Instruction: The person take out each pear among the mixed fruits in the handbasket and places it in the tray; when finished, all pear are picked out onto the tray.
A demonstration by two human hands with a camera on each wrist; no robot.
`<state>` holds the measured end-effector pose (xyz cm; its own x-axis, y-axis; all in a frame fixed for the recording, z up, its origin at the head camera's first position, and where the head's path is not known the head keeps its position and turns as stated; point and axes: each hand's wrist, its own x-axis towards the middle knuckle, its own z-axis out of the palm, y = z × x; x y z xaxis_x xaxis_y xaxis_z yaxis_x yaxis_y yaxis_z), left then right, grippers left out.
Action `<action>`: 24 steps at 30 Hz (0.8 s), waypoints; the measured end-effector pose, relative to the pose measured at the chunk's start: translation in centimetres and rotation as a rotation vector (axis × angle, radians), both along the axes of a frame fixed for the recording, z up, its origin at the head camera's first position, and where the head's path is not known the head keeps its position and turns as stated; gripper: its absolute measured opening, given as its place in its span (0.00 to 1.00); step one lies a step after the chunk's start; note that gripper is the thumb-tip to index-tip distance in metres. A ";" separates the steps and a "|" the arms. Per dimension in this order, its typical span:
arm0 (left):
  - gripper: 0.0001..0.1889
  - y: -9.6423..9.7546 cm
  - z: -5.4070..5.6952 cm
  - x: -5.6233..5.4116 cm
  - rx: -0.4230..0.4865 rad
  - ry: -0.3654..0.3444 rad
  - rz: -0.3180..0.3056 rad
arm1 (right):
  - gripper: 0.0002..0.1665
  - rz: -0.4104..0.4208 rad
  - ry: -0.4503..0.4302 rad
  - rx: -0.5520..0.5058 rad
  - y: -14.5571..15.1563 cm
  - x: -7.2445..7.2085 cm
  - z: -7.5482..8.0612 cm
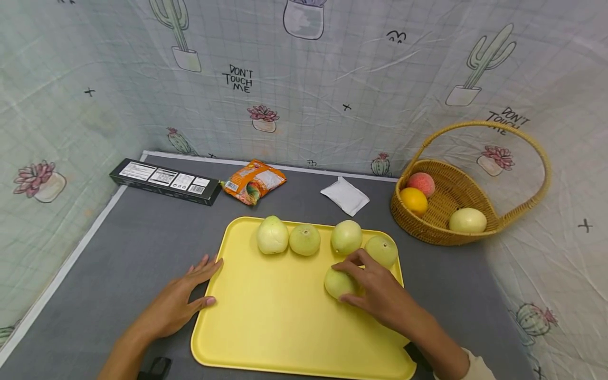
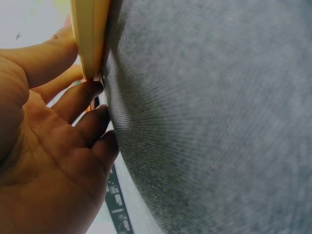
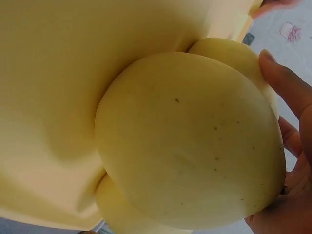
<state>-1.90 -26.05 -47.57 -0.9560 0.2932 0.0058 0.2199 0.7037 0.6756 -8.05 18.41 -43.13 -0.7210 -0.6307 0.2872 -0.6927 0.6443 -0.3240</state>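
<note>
My right hand [image 1: 380, 287] grips a pale yellow-green melon [image 1: 339, 283] from its right side, thumb at the near side and fingers over the far side. Close up in the right wrist view, that melon [image 3: 190, 141] shows small dark specks. Beneath it lies a yellow tray [image 1: 266, 316]. Along the tray's far side sit more melons: one at the left [image 1: 273, 235], one beside it [image 1: 305, 239], and two toward the right [image 1: 346, 237]. My left hand [image 1: 178, 301] rests with spread fingers at the tray's left rim, its thumb touching the rim [image 2: 90, 44].
A wicker basket [image 1: 444, 174] at the back right holds a peach [image 1: 421, 184], an orange fruit [image 1: 414, 201] and a pale melon [image 1: 467, 220]. Behind the tray lie a black box [image 1: 166, 180], an orange snack packet [image 1: 254, 181] and a white packet [image 1: 345, 196]. Printed cloth hangs around the table.
</note>
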 end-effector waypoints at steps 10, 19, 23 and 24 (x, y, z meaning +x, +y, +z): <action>0.44 0.0 0.0 0.0 -0.012 -0.014 0.000 | 0.40 -0.039 0.010 -0.025 1.0 -0.1 0.7; 0.43 0.1 -0.2 0.0 -0.009 -0.006 -0.002 | 0.42 -0.167 0.072 -0.146 3.8 -1.4 2.8; 0.43 0.1 -0.1 0.0 -0.008 -0.012 -0.003 | 0.43 -0.258 0.119 -0.165 5.4 -2.3 3.6; 0.44 0.1 -0.1 0.0 -0.008 -0.014 -0.003 | 0.44 -0.282 0.132 -0.177 5.8 -2.5 3.7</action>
